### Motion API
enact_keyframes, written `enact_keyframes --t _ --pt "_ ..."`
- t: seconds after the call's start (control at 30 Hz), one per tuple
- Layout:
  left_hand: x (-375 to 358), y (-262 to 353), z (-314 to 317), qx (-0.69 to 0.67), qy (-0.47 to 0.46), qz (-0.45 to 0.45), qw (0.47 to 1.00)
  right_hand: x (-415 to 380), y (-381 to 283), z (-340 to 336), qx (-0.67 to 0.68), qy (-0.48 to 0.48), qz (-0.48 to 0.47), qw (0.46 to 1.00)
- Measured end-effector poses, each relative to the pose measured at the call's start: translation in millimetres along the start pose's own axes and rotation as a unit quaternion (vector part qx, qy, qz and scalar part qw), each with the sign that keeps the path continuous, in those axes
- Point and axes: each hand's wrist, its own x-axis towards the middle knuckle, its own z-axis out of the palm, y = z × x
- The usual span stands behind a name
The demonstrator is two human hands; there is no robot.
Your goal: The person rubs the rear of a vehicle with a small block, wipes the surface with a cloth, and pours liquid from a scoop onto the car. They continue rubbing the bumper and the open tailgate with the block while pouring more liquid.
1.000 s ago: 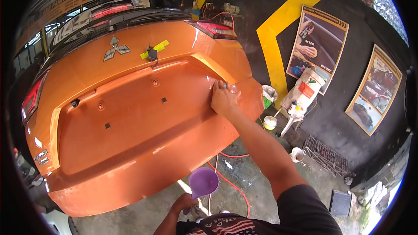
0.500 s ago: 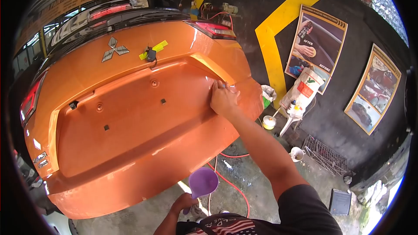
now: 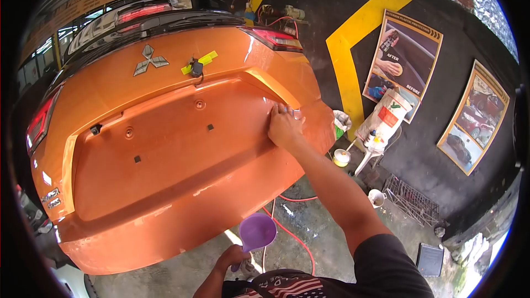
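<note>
My right hand [image 3: 285, 127] presses on the orange tailgate [image 3: 165, 138] of a car, near the right end of its recessed panel. Its fingers are bent and close together against the paint; whatever lies under them is hidden. Low in the view, my left hand [image 3: 236, 255] is closed around the handle of a purple dipper [image 3: 258, 230]. The dipper hangs in front of the tailgate's lower edge, apart from it. Above the recess sit a three-diamond emblem [image 3: 149, 60] and a small black part [image 3: 196, 68] with yellow tape.
A red hose [image 3: 295, 234] runs over the concrete floor below the car. To the right stand a white sack [image 3: 383, 117], a small pot [image 3: 342, 158], a white bucket [image 3: 377, 198] and a wire rack [image 3: 411, 198]. Posters [image 3: 402, 58] hang on the dark wall.
The view has shifted slightly, so the car appears a little farther right. My right hand sits slightly lower on the panel, its fingers still bent. My left hand keeps the dipper in about the same place.
</note>
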Motion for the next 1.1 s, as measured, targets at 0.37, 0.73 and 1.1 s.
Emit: enact_keyframes --t 0.37,0.73,1.1 --pt "8.3 -0.1 1.8 -0.012 0.006 0.033 0.999 -21.4 -12.5 -11.3 -0.096 0.026 -0.066 0.993" --pt "9.9 3.4 1.7 -0.003 0.002 0.039 0.999 -7.3 -6.4 0.8 -0.036 -0.001 -0.035 0.999" --pt "19.7 -6.8 3.6 -0.032 0.017 0.055 0.998 -29.0 -15.8 4.5 -0.052 0.052 -0.103 0.992"
